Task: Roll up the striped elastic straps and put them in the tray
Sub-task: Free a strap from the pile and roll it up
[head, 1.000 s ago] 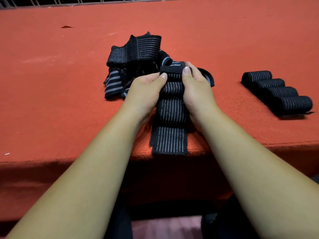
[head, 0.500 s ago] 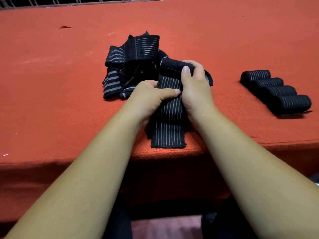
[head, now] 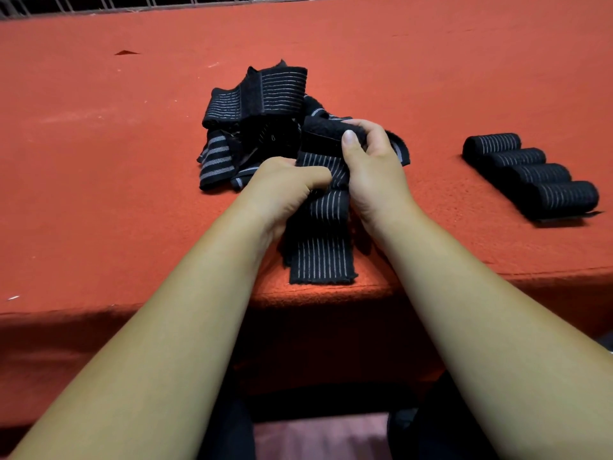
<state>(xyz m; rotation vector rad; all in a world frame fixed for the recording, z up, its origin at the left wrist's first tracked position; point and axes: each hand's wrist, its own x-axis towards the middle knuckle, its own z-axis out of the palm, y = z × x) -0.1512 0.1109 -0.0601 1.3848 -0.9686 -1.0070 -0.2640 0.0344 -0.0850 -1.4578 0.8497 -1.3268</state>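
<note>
On the red bench [head: 99,161], near its front edge | left hand [head: 285,187] grips the striped strap [head: 320,227] at its middle | right hand [head: 371,171] curls round its top end | loose end lies flat by the edge | pile of straps [head: 252,104] just behind | four rolled straps [head: 530,175] to the right

A work station is suggested. The table [head: 99,167] is covered in red felt and backed by a metal grille [head: 109,2]

Strap [head: 318,247]: ribbed matt elastic cloth. Table cover [head: 99,161]: rough matt red felt.
</note>
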